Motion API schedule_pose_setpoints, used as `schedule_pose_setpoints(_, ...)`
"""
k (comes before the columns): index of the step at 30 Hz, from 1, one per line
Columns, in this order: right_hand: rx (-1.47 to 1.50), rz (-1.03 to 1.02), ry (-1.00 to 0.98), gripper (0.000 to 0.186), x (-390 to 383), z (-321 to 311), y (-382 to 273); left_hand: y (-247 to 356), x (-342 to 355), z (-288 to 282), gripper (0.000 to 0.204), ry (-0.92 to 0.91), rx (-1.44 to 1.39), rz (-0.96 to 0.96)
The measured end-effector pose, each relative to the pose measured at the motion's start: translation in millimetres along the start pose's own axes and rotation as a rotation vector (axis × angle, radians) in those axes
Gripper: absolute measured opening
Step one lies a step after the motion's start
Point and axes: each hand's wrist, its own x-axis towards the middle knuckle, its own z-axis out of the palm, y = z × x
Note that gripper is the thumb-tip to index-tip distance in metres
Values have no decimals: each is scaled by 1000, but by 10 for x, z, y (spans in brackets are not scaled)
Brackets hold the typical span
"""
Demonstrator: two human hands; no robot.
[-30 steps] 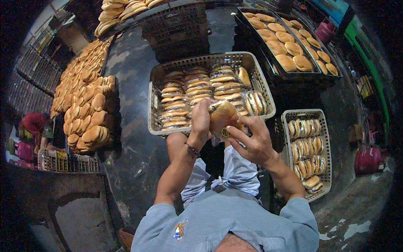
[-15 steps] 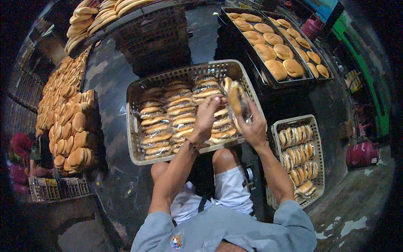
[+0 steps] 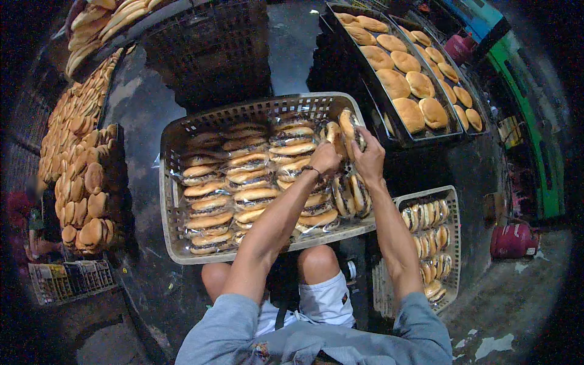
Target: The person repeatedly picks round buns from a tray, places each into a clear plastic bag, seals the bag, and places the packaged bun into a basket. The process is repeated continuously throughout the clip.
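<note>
A large beige plastic basket [image 3: 201,254] stands before me, packed with rows of filled buns [image 3: 253,194] in clear wrapping. Along its right side more wrapped buns [image 3: 353,194] stand on edge. My right hand [image 3: 369,155] is closed on an upright wrapped filled bun [image 3: 348,128] at the basket's far right corner. Beside it, my left hand [image 3: 326,159] reaches down with curled fingers against another upright bun [image 3: 333,132]. Its fingertips are hidden among the buns, so what they grip cannot be made out.
A smaller basket [image 3: 454,237] of wrapped buns stands by my right forearm. Dark trays [image 3: 389,125] of round buns lie beyond at the right. Heaps of loose buns [image 3: 85,194] fill the left side, near another person [image 3: 36,231]. A maroon gas cylinder [image 3: 514,241] stands far right.
My right hand has lowered the wrapped bun into the basket's right side. My left hand has moved right and down, closing its fingers among the buns. The view has shifted slightly.
</note>
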Motion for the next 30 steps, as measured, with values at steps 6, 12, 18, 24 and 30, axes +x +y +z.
schedule_pose_setpoints(6, -113, -96, 32, 33, 13, 214, -60, 88, -248, 30, 40, 299, -111, 65)
schedule_pose_setpoints(12, -268, 222, -416, 35, 38, 363, 324, 528, -575, 117, 49, 332, -126, 140)
schedule_pose_setpoints(18, -458, -94, -363, 22, 552, 314, -355, 191, -526, 283, 51, 208, -257, 300)
schedule_pose_setpoints(24, -706, -473, -547, 24, 815, 1171, -116, 387, -1313, -171, 39, -87, -186, 404)
schedule_pose_setpoints(30, -439, -617, -428, 27, 871, 690, -672, 466, -2214, -1175, 65, 67, -175, 287)
